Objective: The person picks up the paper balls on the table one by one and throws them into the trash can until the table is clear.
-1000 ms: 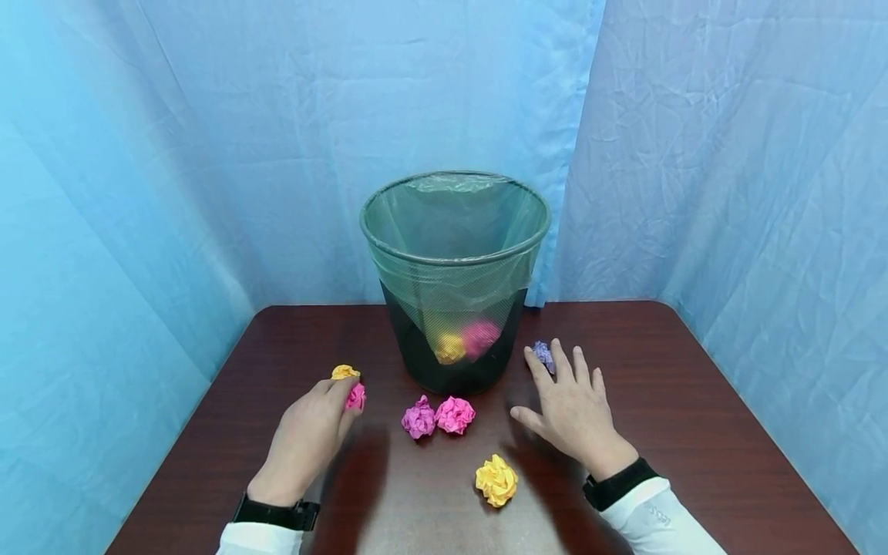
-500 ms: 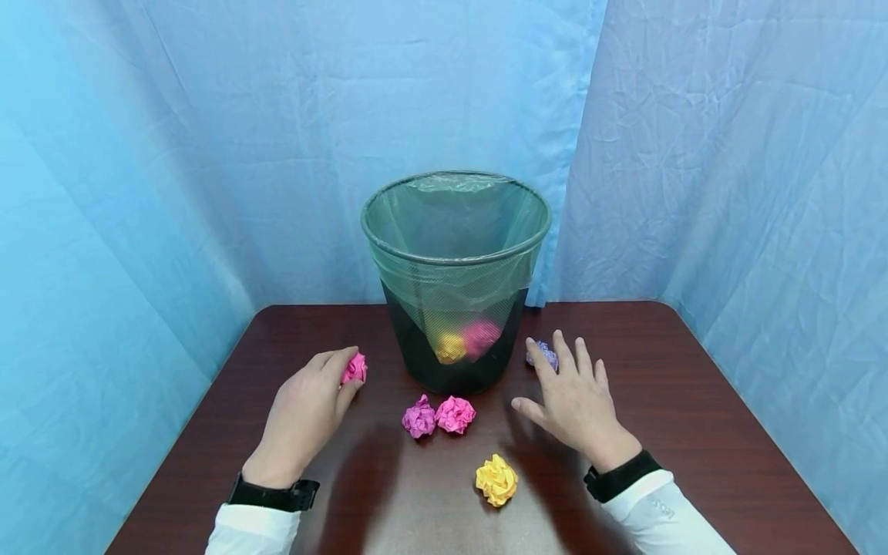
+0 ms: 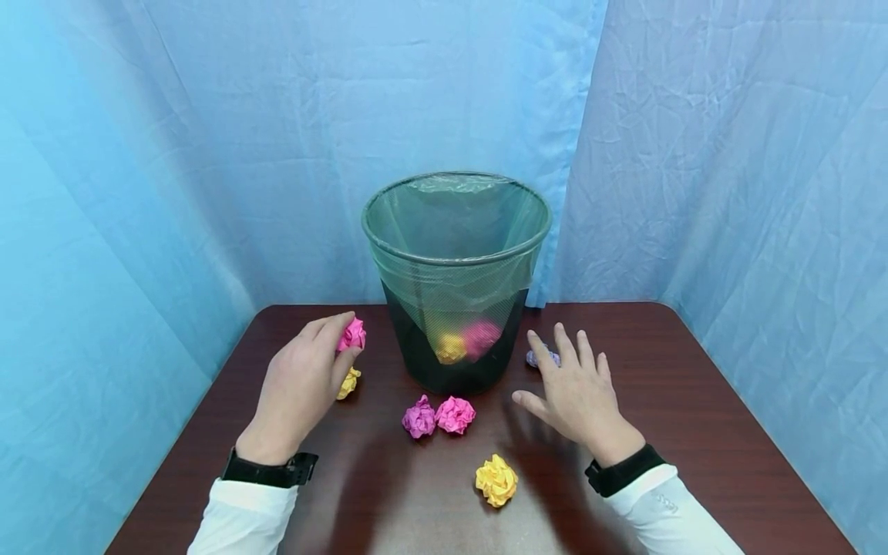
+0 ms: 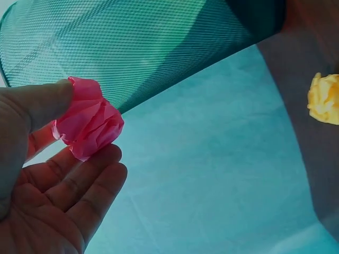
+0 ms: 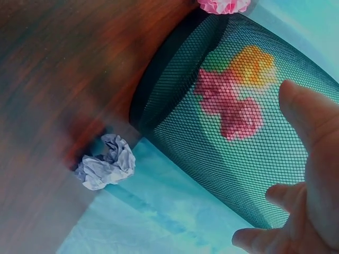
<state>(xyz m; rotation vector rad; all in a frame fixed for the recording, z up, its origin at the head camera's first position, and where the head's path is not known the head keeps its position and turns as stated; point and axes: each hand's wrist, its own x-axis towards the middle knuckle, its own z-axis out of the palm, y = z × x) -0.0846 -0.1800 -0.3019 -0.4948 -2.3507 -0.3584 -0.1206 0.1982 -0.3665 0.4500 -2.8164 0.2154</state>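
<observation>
From where I stand: left hand [image 3: 294, 389] pinches pink ball [image 3: 353, 334], at the bin's [image 3: 402, 339] nine o'clock, shifted toward twelve since half a second ago; yellow ball [image 3: 350, 382] uncovered at its six. Right hand [image 3: 579, 397], fingers spread, near purplish-blue ball [image 5: 109, 165], bin's three.

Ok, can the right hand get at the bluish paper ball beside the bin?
Probably yes: the right hand holds nothing and is close to the bluish paper ball, and nothing seems to stand between them.
</observation>
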